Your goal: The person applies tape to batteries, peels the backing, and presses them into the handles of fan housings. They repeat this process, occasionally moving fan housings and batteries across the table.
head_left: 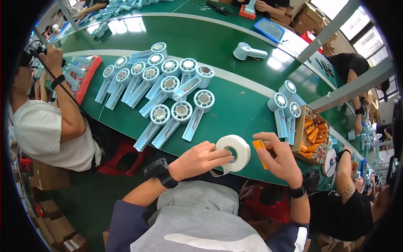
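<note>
White tape roll (244,152) is held by the left hand (202,157), fingers closed on it, fingertips laid across the face at the core hole. Short loop of tape is seen hanging below the roll. Orange cylindrical pack (260,155) is pinched in the right hand (278,156) between thumb and bent fingers, gap narrow, pack tilted. Roll and pack are held side by side, just apart, over the near edge of the green bench (241,109); whether the bench is touched by the roll can't be told.

Light blue fan units (170,84) are clustered on the bench ahead and to the left, round heads mostly away from the person, handles pointed nearer; some are overlapped. Three more fan units are grouped at right, just beside an open cardboard box (299,133) filled with orange packs (312,135). One lone fan unit (243,51) is laid further off, past the pale rail (247,87). Blue tray (269,30) is placed at the far side. Red bin (89,80) with light blue parts is set at far left, near a co-worker in a white shirt (52,132).
</note>
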Tool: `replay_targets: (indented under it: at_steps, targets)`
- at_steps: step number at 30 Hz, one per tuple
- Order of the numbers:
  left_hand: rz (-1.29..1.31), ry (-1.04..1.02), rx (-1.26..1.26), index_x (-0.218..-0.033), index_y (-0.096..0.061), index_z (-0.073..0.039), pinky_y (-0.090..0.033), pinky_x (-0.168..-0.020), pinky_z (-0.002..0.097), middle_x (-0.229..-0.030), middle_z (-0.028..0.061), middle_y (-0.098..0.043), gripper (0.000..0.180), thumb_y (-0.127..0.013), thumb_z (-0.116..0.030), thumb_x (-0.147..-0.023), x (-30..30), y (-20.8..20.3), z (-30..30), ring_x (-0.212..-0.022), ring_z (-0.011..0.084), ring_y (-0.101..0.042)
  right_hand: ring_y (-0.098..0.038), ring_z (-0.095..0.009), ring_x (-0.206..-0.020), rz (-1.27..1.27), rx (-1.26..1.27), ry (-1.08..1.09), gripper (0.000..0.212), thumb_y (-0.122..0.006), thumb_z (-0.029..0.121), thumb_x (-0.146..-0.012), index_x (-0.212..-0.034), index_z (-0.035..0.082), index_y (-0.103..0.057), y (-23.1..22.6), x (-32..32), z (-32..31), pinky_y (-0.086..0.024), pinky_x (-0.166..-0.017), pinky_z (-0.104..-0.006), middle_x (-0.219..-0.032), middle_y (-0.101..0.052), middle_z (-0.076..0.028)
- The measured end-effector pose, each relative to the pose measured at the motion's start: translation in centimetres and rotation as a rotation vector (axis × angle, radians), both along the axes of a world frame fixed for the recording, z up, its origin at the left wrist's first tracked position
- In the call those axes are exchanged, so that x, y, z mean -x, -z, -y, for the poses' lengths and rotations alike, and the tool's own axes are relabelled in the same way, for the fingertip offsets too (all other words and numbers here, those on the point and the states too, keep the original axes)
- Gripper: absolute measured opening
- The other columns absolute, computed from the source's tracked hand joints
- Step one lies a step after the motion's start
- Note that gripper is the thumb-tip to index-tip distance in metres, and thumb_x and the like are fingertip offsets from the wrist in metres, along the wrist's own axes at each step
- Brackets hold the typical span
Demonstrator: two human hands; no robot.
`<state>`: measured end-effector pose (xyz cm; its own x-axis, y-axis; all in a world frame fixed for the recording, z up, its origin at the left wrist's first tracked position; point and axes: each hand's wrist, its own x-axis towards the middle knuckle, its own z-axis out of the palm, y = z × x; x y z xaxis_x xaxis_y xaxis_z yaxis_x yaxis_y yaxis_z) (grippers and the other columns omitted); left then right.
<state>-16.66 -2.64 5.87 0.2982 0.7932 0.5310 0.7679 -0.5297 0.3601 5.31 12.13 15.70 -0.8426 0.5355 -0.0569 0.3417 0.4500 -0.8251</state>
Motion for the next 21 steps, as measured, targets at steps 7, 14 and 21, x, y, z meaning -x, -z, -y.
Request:
replay_targets:
  at_steps: [7, 14, 21]
  targets:
    - [-0.100, -0.145, -0.118, -0.117, -0.069, -0.009, -0.042, -0.065, 0.0277, -0.106, -0.0028, -0.067, 0.040, -0.073, -0.011, -0.077, -0.4, -1.7, 1.4, -0.064, 0.0115, -0.054, -0.052, -0.006, -0.056, -0.284, -0.017, 0.225, 0.022, -0.059, 0.008, -0.097, -0.118, 0.002, -0.054, 4.1, 2.5, 1.5, -0.038, -0.053, -0.0230, -0.067, -0.062, 0.000]
    - [-0.072, -0.095, -0.076, -0.112, -0.071, -0.008, -0.039, -0.060, 0.0273, -0.102, 0.0016, -0.072, 0.040, -0.079, -0.019, -0.075, -3.1, 0.2, 4.9, -0.063, 0.0110, -0.057, -0.058, -0.007, -0.078, -0.721, -0.262, 0.954, 0.023, -0.058, 0.017, -0.101, -0.116, 0.000, -0.055, 8.0, 2.7, -0.3, -0.046, -0.065, -0.0219, -0.098, -0.065, -0.007]
    - [-0.072, -0.104, 0.275, -0.113, -0.068, -0.006, -0.044, -0.062, 0.0302, -0.121, 0.0069, -0.066, 0.042, -0.080, -0.022, -0.076, -3.6, -0.9, -1.2, -0.066, 0.0165, -0.061, -0.058, -0.011, -0.094, -0.945, -0.048, 1.155, 0.027, -0.055, 0.022, -0.103, -0.119, 0.000, -0.054, 8.3, -4.7, -4.3, -0.050, -0.077, -0.0238, -0.116, -0.059, -0.008]
